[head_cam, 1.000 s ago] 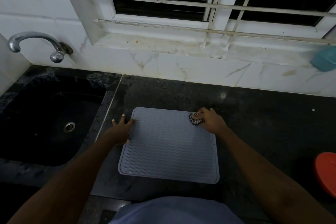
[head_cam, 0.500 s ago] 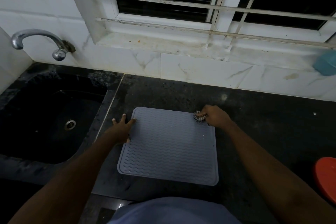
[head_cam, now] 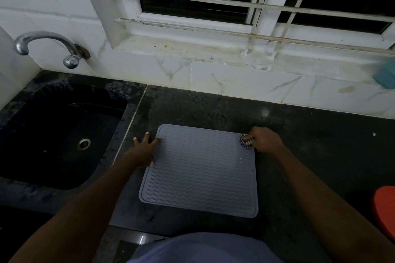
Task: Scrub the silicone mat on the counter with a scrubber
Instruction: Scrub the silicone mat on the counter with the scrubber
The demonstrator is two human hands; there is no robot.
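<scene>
Scrubbing looks underway, not finished: the grey mat (head_cam: 199, 170) lies flat on the dark worktop (head_cam: 310, 145) beside the sink (head_cam: 53, 134), and only its far right corner is being worked; most of the ribbed surface looks untouched, though hard to judge. The right hand (head_cam: 264, 140), arm stretched forward, has its grip closed around the scrubber (head_cam: 245, 140), pressing it onto that corner. The left hand (head_cam: 145, 149) lies flat with fingers spread, holding nothing, pinning the mat's left edge.
</scene>
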